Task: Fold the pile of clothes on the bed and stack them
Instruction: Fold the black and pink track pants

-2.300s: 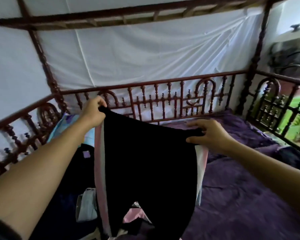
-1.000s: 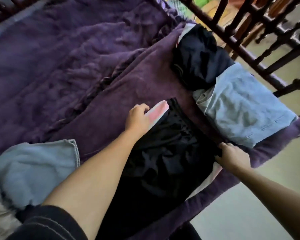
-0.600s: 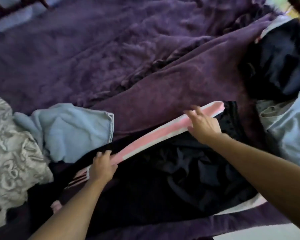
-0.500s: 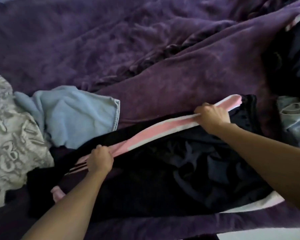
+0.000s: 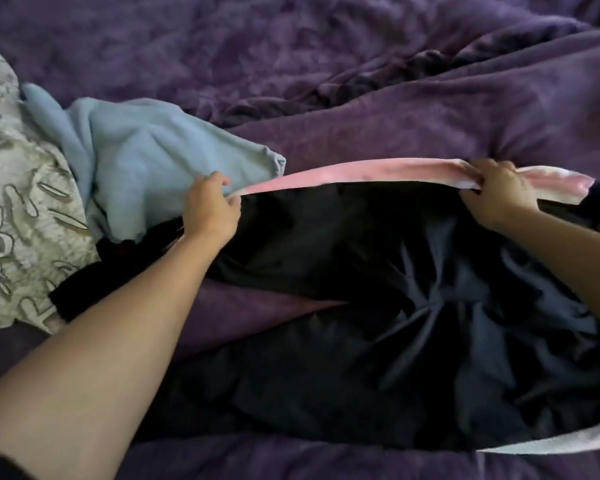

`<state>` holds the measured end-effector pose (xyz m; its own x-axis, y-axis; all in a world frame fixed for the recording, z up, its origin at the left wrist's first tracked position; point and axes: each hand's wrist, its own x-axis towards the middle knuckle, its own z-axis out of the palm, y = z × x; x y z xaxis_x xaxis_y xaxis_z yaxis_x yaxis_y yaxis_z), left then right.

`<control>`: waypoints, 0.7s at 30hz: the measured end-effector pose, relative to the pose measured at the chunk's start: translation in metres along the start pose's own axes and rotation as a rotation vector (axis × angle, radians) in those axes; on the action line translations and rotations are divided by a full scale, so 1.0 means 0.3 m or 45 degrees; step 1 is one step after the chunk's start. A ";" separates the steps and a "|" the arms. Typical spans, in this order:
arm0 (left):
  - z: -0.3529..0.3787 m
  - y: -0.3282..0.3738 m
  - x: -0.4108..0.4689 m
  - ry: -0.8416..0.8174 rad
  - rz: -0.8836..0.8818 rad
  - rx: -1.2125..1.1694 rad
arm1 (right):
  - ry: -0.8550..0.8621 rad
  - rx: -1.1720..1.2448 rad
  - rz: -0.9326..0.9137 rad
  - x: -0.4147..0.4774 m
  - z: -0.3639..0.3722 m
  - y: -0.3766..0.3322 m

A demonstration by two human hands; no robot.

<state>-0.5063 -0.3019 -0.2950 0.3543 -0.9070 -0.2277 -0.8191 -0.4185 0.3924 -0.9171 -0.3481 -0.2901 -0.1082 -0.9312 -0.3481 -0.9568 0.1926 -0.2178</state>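
Black track pants [image 5: 395, 289] with a pink and white side stripe [image 5: 343, 174] lie spread across the purple blanket [image 5: 361, 64]. My left hand [image 5: 210, 209] pinches the far striped edge near the middle of the leg. Closer to the waistband, my right hand [image 5: 496, 195] grips the same stripe, so the edge is lifted and stretched between both hands. The two legs part into a V, with blanket showing between them. A second white stripe [image 5: 551, 441] runs along the near right edge.
A light blue garment [image 5: 146, 161] lies crumpled to the left, touching the pants. A grey patterned cloth [image 5: 18, 188] sits at the far left. The purple blanket is rumpled into folds at the back right.
The view has swung from the bed frame down to the blanket. The pants went from held up to laid flat. Both hands moved onto the pink stripe and pulled it taut and up.
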 end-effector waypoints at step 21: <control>-0.585 -0.815 -0.192 -0.177 -0.035 -0.609 | -0.079 0.040 -0.351 -0.394 0.315 -1.208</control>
<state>-0.2473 -0.1555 -0.2215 0.2824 -0.8941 -0.3475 -0.5001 -0.4464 0.7421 -0.5322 -0.2788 -0.2562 0.1726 -0.9293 -0.3265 -0.9389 -0.0550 -0.3397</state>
